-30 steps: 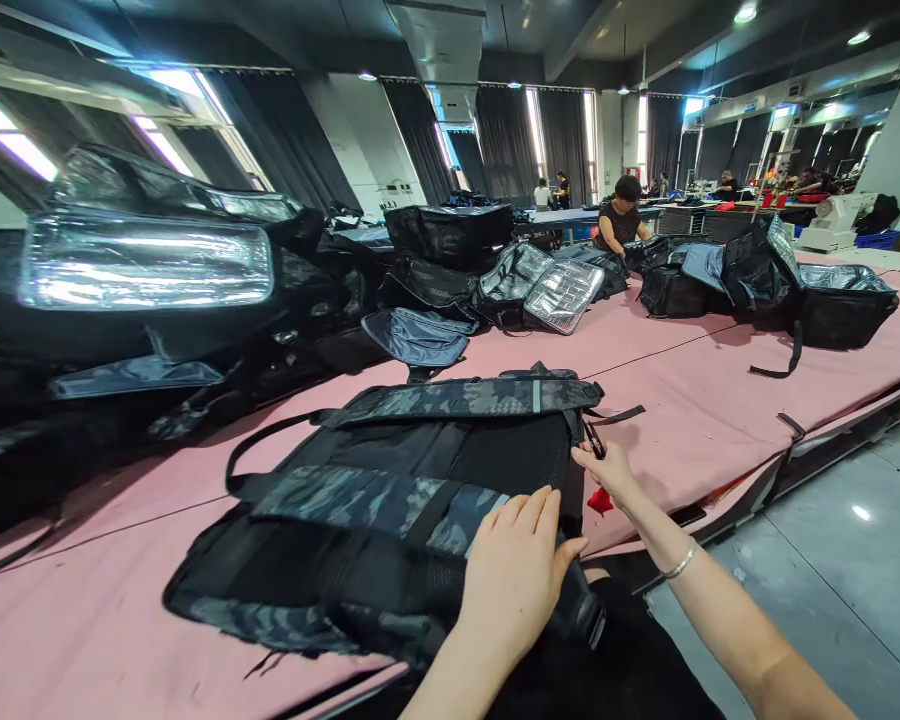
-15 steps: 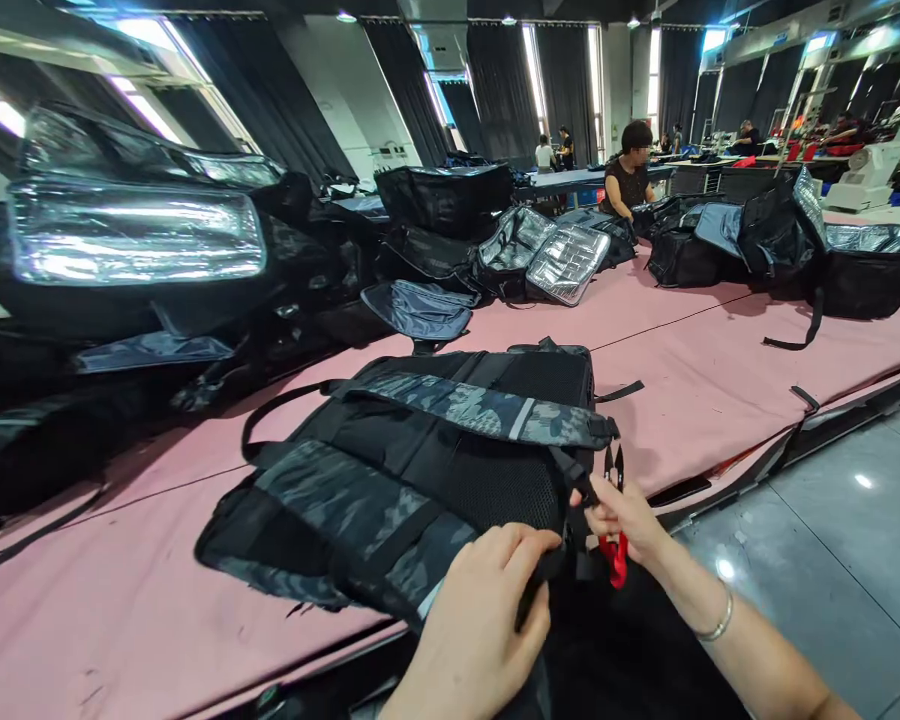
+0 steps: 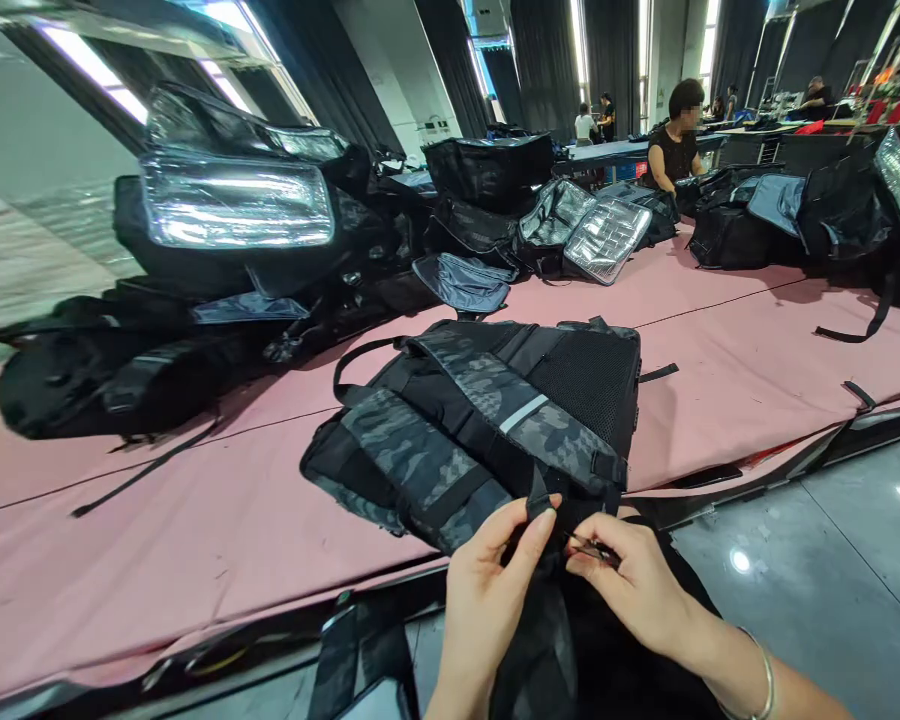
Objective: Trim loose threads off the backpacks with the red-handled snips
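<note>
A black and grey camouflage backpack lies on the pink-covered table, its shoulder straps facing up. My left hand pinches a black webbing strap between thumb and fingertips at the backpack's near edge. Close beside it, my right hand is closed around a pair of thread snips, dark blades toward the strap; their handle is hidden in the palm. Whether the blades touch the webbing I cannot tell.
Black bags with silver lining are heaped along the table's left and far side. More bags stand at the right. Across the pink table a person handles bags. Grey floor shows at the right.
My left hand has raised a strap end in a pinch. The right hand has moved in beside it, snips turned from upright to pointing left. The view has swung left.
</note>
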The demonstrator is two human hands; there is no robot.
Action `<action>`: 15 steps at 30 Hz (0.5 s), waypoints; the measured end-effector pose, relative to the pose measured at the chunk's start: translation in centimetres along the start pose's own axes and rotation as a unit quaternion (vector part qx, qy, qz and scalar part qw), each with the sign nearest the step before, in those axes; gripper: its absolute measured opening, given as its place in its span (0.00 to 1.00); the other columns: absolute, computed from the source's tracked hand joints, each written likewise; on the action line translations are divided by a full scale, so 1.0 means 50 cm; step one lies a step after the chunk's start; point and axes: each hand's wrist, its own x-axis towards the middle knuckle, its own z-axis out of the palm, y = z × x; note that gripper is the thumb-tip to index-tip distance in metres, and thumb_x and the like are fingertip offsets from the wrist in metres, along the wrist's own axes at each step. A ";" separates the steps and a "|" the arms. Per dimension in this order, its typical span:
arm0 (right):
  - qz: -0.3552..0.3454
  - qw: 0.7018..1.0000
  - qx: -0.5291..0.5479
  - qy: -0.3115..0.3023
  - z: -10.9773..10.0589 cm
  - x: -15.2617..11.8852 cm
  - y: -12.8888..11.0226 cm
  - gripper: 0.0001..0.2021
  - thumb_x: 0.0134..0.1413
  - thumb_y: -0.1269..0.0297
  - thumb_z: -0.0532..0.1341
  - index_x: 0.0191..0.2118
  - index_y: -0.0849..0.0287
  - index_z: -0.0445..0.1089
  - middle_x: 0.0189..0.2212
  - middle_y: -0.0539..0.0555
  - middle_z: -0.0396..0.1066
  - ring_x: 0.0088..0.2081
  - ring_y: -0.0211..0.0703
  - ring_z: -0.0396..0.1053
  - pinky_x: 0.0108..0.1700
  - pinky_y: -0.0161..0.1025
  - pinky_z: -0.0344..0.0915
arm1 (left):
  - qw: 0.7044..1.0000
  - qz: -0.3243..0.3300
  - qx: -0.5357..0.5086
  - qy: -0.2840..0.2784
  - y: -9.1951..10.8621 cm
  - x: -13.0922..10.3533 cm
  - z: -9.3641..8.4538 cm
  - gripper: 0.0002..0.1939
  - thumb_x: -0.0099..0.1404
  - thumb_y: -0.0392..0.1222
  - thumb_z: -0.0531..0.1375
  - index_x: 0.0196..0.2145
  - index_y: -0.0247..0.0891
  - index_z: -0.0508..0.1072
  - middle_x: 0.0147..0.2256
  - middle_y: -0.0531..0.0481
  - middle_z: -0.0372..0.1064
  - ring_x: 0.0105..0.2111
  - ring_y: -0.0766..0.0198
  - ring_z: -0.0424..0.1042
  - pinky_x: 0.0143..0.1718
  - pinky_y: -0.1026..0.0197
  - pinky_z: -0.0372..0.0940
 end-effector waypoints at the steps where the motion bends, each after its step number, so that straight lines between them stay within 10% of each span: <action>1: -0.005 1.000 -0.025 0.019 -0.006 -0.005 -0.006 0.10 0.56 0.57 0.57 0.37 0.59 0.63 0.26 0.48 0.64 0.26 0.36 0.61 0.30 0.33 0.57 | 1.000 -0.017 -0.025 0.005 0.000 -0.001 -0.001 0.15 0.55 0.50 0.61 0.36 0.38 0.76 0.37 0.47 0.74 0.39 0.60 0.71 0.43 0.62 0.65; 15: -0.234 0.957 -0.152 0.076 -0.046 0.056 0.002 0.07 0.61 0.66 0.55 0.44 0.58 0.65 0.34 0.56 0.67 0.37 0.44 0.66 0.37 0.42 0.65 | 0.999 0.003 -0.013 -0.039 -0.008 -0.011 -0.012 0.13 0.58 0.47 0.60 0.36 0.35 0.75 0.34 0.46 0.74 0.36 0.59 0.71 0.42 0.60 0.64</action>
